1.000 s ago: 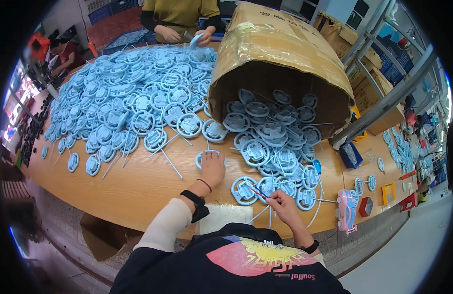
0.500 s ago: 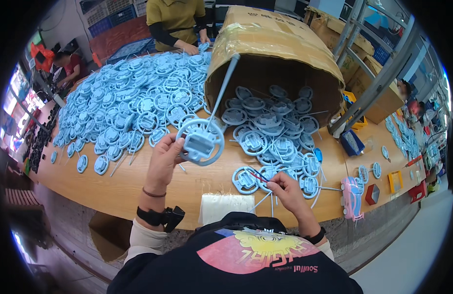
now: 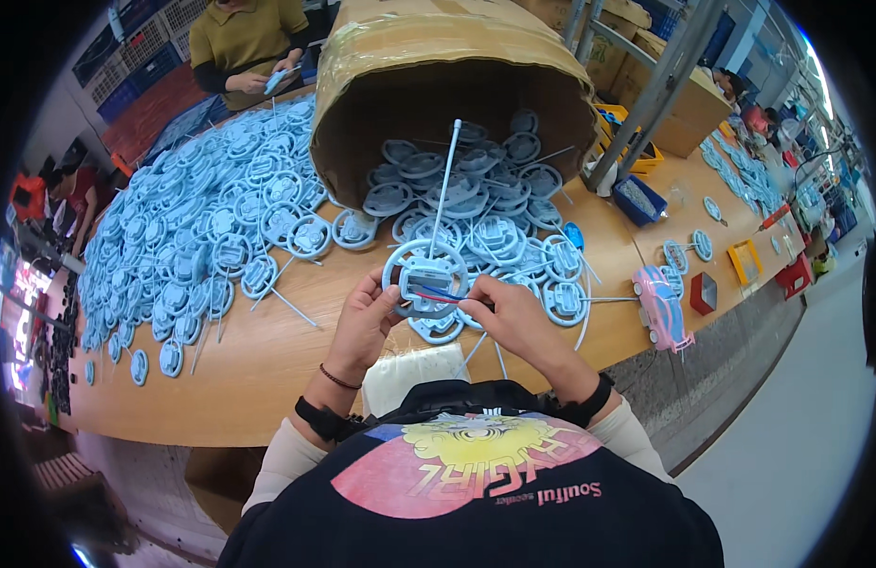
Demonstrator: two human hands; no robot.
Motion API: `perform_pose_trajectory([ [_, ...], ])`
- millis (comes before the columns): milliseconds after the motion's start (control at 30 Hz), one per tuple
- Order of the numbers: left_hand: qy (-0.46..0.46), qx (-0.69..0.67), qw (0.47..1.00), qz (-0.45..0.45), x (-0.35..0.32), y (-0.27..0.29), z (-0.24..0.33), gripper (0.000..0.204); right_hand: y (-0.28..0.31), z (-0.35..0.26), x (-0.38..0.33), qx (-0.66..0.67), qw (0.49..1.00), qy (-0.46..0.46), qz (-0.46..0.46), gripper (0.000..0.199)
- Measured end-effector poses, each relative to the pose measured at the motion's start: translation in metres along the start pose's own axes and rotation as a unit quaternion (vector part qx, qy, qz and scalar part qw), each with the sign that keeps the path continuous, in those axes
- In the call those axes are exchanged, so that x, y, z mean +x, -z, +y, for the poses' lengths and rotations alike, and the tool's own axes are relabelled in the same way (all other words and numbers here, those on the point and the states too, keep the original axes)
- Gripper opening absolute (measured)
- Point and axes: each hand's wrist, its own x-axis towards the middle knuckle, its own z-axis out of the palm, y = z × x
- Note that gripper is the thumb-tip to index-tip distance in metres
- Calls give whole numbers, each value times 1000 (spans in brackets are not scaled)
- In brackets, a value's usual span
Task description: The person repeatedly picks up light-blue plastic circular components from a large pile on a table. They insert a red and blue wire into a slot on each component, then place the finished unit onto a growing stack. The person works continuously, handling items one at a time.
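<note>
My left hand [image 3: 365,314] grips the left rim of a light-blue plastic ring piece [image 3: 424,269], which has a rectangular recess in its centre and a long thin stem pointing away from me. In my right hand [image 3: 513,320], thumb and fingers pinch what look like thin red and blue wires [image 3: 440,296], lying across the lower part of that ring. Whether the wires are joined to the ring I cannot tell. Just beyond, similar ring pieces [image 3: 495,237] spill from the mouth of a big cardboard box [image 3: 447,57] lying on its side.
A large heap of ring pieces [image 3: 201,218] covers the left of the wooden table [image 3: 239,402]. To the right are a pink-and-blue toy car [image 3: 661,308], a red container [image 3: 704,293], a blue bin [image 3: 638,199] and a metal post [image 3: 660,90]. Across the table, a person [image 3: 248,47] handles a piece.
My left hand has brought the ring piece down and rightward, and my right hand has moved the wires onto it. My view has shifted right. The person opposite has lifted a piece.
</note>
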Motion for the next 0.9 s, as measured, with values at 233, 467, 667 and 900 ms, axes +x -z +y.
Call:
perform_pose_trajectory([
  [233,47,5,999,-23,2,2,4,26,2,4,-7,7,1000,-24,-6,21],
  [467,45,14,999,-5,7,11,0,25,-12,10,-9,25,1000,11,8,20],
  [667,76,8,996,-47,8,8,-3,33,-9,12,-12,20,1000,-4,1,19],
  [900,126,-51,988,-77,4,15,-14,44,-16,14,-9,14,1000,12,-19,21],
])
